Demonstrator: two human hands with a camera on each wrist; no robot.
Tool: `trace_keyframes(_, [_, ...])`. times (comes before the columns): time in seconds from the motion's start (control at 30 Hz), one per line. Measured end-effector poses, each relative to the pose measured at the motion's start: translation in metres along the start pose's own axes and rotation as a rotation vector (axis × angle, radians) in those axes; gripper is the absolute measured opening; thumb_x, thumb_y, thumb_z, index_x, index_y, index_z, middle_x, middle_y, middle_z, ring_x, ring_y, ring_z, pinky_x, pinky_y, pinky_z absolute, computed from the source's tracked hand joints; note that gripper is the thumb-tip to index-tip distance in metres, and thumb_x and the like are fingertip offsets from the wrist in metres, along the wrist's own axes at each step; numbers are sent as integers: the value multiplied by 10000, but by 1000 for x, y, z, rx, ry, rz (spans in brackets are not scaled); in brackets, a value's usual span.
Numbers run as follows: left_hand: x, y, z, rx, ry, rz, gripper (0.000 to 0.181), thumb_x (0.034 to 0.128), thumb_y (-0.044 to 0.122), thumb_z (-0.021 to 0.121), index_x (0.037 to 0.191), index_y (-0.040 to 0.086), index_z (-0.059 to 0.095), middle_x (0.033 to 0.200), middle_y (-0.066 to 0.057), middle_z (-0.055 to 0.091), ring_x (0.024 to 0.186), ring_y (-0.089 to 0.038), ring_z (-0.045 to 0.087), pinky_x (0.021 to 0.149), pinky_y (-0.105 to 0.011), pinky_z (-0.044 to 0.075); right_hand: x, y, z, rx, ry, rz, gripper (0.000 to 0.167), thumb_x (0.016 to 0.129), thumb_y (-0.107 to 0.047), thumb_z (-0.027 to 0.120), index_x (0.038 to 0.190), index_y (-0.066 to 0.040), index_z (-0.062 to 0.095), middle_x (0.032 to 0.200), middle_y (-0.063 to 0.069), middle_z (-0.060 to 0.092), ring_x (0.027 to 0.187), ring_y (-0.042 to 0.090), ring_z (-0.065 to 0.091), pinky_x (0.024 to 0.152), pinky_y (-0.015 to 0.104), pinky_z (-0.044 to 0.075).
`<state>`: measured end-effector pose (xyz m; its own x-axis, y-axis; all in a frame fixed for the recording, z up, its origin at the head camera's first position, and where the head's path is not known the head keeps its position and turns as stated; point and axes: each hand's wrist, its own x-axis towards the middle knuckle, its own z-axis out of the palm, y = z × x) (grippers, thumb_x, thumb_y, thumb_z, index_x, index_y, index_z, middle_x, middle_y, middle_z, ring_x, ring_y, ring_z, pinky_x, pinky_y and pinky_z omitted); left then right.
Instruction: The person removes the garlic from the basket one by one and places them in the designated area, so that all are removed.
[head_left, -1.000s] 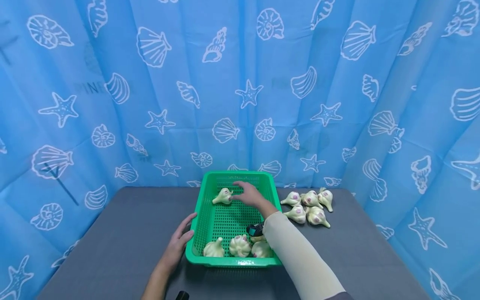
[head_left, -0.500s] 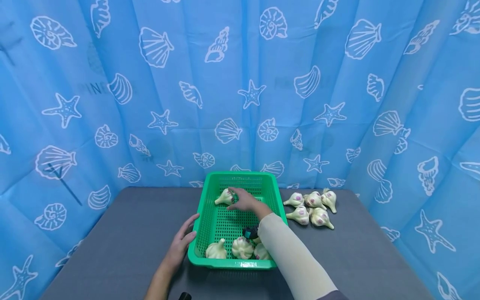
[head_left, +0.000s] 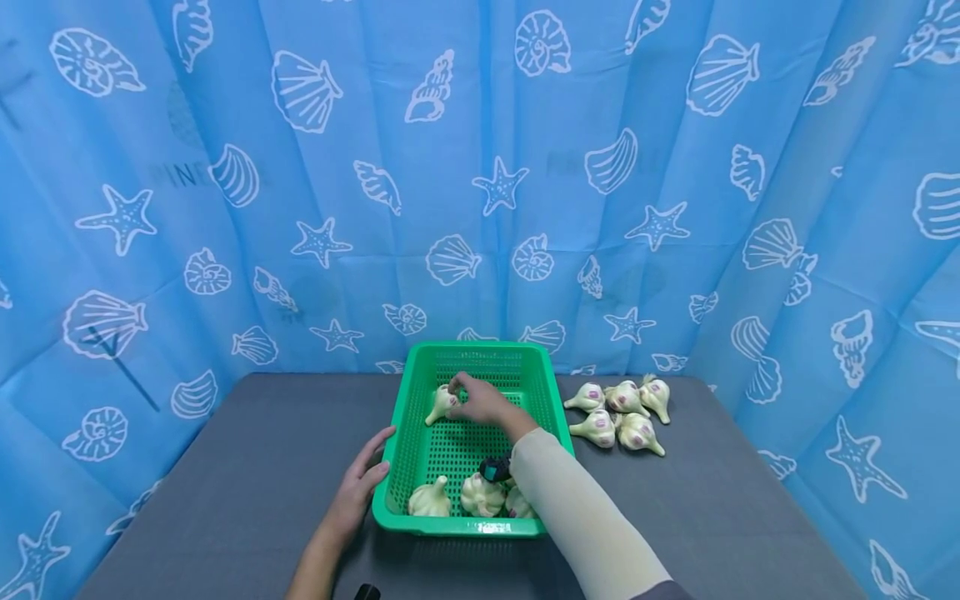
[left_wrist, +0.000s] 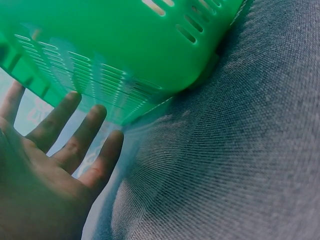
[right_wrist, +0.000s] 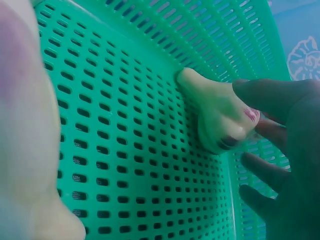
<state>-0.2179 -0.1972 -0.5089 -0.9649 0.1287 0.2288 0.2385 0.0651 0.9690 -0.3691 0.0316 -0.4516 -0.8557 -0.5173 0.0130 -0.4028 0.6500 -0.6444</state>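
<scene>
A green perforated plastic basket [head_left: 491, 525] stands on the grey table. My left hand [head_left: 356, 492] touches its left side, fingers spread and fairly straight, as the left wrist view also shows. Inside, toward the back left, lies a garlic bulb [head_left: 443, 403] with its stem toward the near side. My right hand [head_left: 482, 402] reaches over the basket's right side and pinches this bulb at its rounded end with thumb and forefinger; the remaining fingers [right_wrist: 265, 172] are loosely bent beside it. Several more garlic bulbs [head_left: 430, 498] sit along the basket's near end, partly hidden by the right forearm.
Right of the basket, a group of several garlic bulbs [head_left: 622, 412] lies on the table [head_left: 225, 500]. A blue curtain [head_left: 480, 208] with white shell prints hangs behind and at both sides. A bulb [right_wrist: 30, 140] fills the left edge of the right wrist view.
My right hand has moved left onto the back garlic bulb, and that bulb has turned so its stem points more toward the near side. My left hand has stayed at the basket's side.
</scene>
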Motion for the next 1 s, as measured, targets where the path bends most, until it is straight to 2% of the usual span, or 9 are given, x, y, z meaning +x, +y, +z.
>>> trace_keyframes(0.17, [1, 1, 1, 8, 20, -1, 489, 1031, 193, 447, 1509, 168, 351, 1459, -202, 374, 1260, -369, 413, 935, -442, 414, 0, -2, 1, 22, 12, -8, 226, 939, -183, 662, 1142, -130, 580, 1274, 85, 563, 1048, 262, 562, 825, 430, 452])
trace_keyframes(0.3, [1, 1, 1, 12, 28, -6, 485, 1030, 195, 448, 1506, 169, 357, 1465, -204, 367, 1273, -389, 401, 945, -482, 396, 0, -1, 4, 19, 13, -36, 231, 911, -153, 695, 1109, -91, 594, 1210, 100, 594, 1020, 277, 579, 822, 422, 461])
trace_keyframes(0.43, [1, 0, 1, 11, 32, -15, 481, 1030, 197, 449, 1503, 172, 363, 1458, -204, 375, 1270, -389, 405, 947, -484, 394, 1, 0, 8, 5, -13, -66, 322, 884, -126, 715, 1177, -58, 599, 1170, 107, 610, 1050, 285, 583, 848, 409, 470])
trace_keyframes(0.67, [1, 1, 2, 17, 33, -4, 482, 1029, 197, 449, 1502, 167, 365, 1448, -214, 382, 1269, -399, 408, 938, -488, 401, -1, -3, 10, -17, -116, -84, 466, 911, -108, 682, 1356, -57, 550, 1270, 144, 587, 1172, 322, 538, 902, 434, 461])
trace_keyframes(1.0, [0, 3, 1, 33, 33, 6, 475, 1035, 193, 442, 1501, 143, 367, 1439, -207, 399, 1250, -367, 424, 926, -458, 416, -3, -10, 5, -81, -175, -36, 461, 901, -133, 705, 1343, -116, 574, 1260, 138, 595, 1153, 305, 552, 870, 407, 477])
